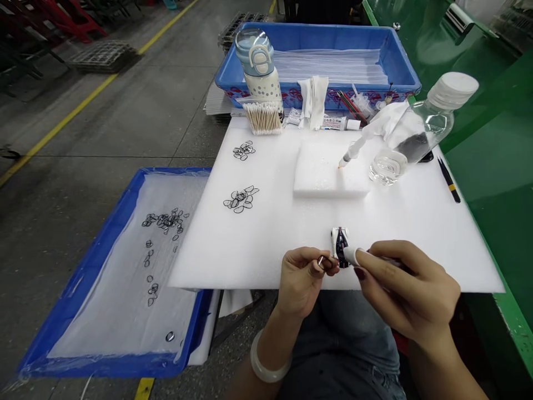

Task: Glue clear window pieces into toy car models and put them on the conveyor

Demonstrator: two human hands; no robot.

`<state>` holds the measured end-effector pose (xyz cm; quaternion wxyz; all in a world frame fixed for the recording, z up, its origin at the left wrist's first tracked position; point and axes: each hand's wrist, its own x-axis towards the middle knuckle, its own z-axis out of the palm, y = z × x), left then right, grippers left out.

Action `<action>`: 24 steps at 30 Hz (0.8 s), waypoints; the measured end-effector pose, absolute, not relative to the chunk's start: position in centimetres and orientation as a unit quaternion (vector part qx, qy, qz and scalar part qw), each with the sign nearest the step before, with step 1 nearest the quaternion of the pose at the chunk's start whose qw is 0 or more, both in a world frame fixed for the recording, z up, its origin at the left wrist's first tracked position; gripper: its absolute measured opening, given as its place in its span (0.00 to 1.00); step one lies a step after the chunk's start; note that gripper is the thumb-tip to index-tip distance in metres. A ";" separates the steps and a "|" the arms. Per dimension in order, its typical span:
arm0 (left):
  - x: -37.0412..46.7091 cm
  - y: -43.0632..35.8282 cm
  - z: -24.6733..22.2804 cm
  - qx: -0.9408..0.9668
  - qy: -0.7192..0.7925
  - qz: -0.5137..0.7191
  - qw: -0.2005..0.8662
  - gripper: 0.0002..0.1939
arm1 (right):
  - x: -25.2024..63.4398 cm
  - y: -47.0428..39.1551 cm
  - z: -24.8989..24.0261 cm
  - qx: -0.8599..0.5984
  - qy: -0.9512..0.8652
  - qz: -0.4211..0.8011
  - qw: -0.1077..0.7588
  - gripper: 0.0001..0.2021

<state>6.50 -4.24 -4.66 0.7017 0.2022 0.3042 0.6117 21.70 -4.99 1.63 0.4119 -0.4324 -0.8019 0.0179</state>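
Near the front edge of the white foam board (266, 244), my left hand (300, 280) pinches a small dark metal ring (322, 263) between thumb and fingertips. My right hand (410, 283) is beside it, fingers drawn together, with a white cover (352, 255) on the index fingertip. Something thin shows behind those fingers, but I cannot make out what it is. Just beyond both hands lies a small white object with a black middle (341, 244). Two piles of thin black rings, a far one (244, 150) and a nearer one (240, 199), rest on the board's left.
A syringe (352, 153) leans over a foam block (320, 172). To its right are a clear bottle (433, 125) and tweezers (448, 180). Cotton swabs (263, 118) and a tumbler (260, 66) stand before a blue bin (333, 33). A lower blue tray (120, 222) holds more rings.
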 end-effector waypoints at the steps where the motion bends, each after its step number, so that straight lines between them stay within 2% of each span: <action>1: 6.5 -4.3 -4.7 0.203 0.303 0.612 0.702 0.13 | 21.5 -5.0 1.5 -0.425 -0.806 0.029 0.411 0.10; 4: 6.4 -4.4 -4.9 0.202 0.300 0.613 0.703 0.12 | 20.8 -5.0 1.2 -0.397 -0.827 0.050 0.395 0.09; 12: 6.4 -4.4 -4.8 0.218 0.297 0.613 0.699 0.11 | 22.0 -5.3 2.9 -0.386 -0.870 0.012 0.308 0.07; 14: 6.5 -4.3 -4.8 0.229 0.295 0.615 0.695 0.10 | 23.6 -5.5 3.3 -0.437 -0.837 0.004 0.328 0.07; 17: 6.6 -4.2 -4.7 0.246 0.293 0.614 0.690 0.09 | 25.6 -5.7 3.1 -0.545 -0.734 -0.018 0.405 0.11; 19: 6.5 -4.3 -4.7 0.256 0.292 0.614 0.687 0.09 | 26.1 -5.7 2.3 -0.564 -0.701 0.001 0.436 0.13; 24: 5.8 -4.5 -4.5 0.301 0.308 0.602 0.672 0.08 | 25.3 -5.5 -0.7 -0.555 -0.706 0.107 0.426 0.09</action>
